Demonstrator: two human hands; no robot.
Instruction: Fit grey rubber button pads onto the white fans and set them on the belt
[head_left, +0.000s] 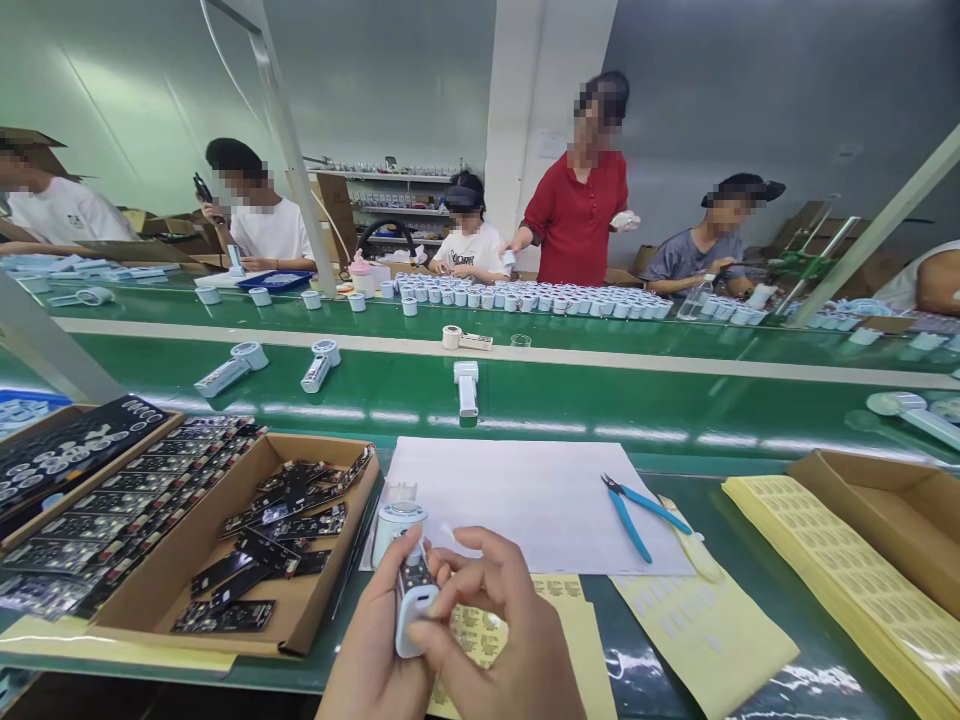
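Observation:
A light blue handheld fan [401,518] with a round head is in my left hand [379,640], whose fingers wrap round its handle. The handle's side is uncovered and shows a black circuit board with small parts. My right hand [499,625] pinches the rounded handle end, which has a small slot, between thumb and fingers. Part of the handle is hidden by my fingers. Under and beyond my hands lies a white sheet [510,480]. Yellow label sheets [577,640] lie partly beneath my right hand.
At left, a cardboard box [300,640] holds loose circuit boards [255,550], beside stacked board panels [127,510]. Blue-handled cutters [634,515] rest on the right. Farther right are a label stack [840,560] and open carton [892,490]. Fans [466,388] sit on the green belt [390,390]; several co-workers sit or stand opposite.

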